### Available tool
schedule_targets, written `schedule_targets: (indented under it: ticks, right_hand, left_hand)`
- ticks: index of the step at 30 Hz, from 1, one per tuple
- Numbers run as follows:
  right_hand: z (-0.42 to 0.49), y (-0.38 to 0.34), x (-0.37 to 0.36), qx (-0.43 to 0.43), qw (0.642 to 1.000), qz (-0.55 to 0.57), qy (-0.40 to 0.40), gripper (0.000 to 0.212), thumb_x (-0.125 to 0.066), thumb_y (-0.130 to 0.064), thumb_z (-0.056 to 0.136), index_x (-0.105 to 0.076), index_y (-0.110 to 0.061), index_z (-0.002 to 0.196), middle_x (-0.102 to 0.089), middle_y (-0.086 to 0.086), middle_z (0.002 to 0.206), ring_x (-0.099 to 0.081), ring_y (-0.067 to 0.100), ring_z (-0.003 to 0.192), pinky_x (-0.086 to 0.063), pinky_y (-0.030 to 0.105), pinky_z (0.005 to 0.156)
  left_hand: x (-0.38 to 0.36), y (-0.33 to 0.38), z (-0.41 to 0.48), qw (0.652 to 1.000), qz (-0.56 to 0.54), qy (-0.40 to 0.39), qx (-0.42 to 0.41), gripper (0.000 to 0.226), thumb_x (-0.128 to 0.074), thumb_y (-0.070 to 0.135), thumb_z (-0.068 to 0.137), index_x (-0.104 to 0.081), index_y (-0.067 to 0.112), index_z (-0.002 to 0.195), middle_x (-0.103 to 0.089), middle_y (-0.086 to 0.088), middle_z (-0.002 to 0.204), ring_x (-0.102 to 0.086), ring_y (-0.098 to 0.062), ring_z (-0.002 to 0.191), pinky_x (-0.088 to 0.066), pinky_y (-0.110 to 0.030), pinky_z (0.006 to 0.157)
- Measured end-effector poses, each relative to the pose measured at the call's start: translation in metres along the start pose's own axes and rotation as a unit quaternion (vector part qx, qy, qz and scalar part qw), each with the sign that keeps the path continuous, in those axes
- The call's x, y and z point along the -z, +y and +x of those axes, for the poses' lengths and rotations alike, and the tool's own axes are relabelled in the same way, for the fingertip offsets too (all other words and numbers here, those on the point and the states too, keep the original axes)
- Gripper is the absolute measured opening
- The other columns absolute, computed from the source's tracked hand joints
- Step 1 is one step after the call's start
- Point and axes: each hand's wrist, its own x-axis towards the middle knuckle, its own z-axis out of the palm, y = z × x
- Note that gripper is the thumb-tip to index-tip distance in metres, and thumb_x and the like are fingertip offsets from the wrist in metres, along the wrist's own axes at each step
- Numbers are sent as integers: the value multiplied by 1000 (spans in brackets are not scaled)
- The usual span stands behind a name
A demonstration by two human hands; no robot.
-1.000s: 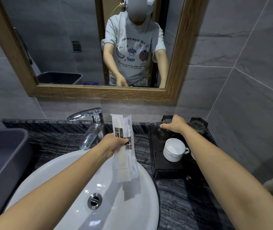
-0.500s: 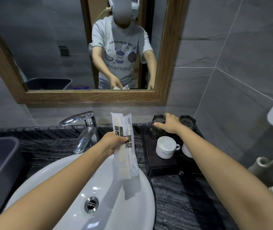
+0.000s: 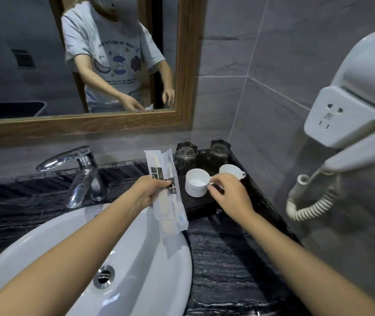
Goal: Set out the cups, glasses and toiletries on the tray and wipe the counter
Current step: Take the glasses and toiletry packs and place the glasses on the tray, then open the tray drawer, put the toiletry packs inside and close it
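While the left hand (image 3: 149, 190) is clenched on a bundle of clear toiletry packets (image 3: 166, 192), its fingers wrapped round their printed middle, the packets stand roughly upright over the 3 o'clock rim of the white basin (image 3: 136, 258); a pale comb-like piece and a toothbrush show through the wrapping; the packets' lower ends hang free above the basin edge. Right hand (image 3: 229, 195) sits over the black tray (image 3: 195, 206), thumb and forefinger pinched on the handle of the near white cup (image 3: 196, 182); remaining fingers are curled loosely; cup stands upright on the tray, mouth up, inside looks bare. Second white cup (image 3: 231, 171) stands at 1 o'clock from the first, just beside the right hand, handle pointing toward 3 o'clock; contact with the hand cannot be told. Two dark glasses (image 3: 186, 153) (image 3: 219, 151) stand side by side along the tray's 12 o'clock edge, apart from each other, behind the cups. Tray rests on the dark veined tabletop (image 3: 227, 270), in the corner at 3 o'clock from the basin; chrome tap (image 3: 79, 172) rises at 12 o'clock from the basin; wall-mounted hair dryer (image 3: 359, 106) with coiled cord hangs at 3 o'clock from the tray; wood-framed mirror (image 3: 186, 65) above reflects the person's shirt and arms.
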Motion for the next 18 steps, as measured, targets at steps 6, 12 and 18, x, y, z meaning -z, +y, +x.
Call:
schedule_targets:
  ticks: [6,12,18]
  right_hand:
    - [-34,52,-45,-176,984,11,-19,25,-63,-26,89,-63,-7,105,-63,6,103,-55,16,88,-41,24,73]
    - [-19,66,-86,-299,948,102,45,27,-69,-16,83,-59,1,102,-62,18,107,-60,28,87,-45,30,75]
    - [-12,74,-100,-365,899,220,105,13,-67,-1,83,-57,-1,92,-63,16,89,-63,30,80,-54,39,81]
  left_hand:
    - [7,-20,9,999,-34,-7,1,15,-57,-9,82,-64,5,83,-72,1,56,-68,-9,53,-57,-21,60]
    - [14,-28,6,999,-35,6,4,14,-59,-8,81,-65,5,84,-72,-5,68,-68,-16,64,-58,-24,56]
    - [23,-34,9,999,-39,14,14,14,-61,-6,80,-65,5,86,-74,-5,67,-70,-12,58,-59,-23,62]
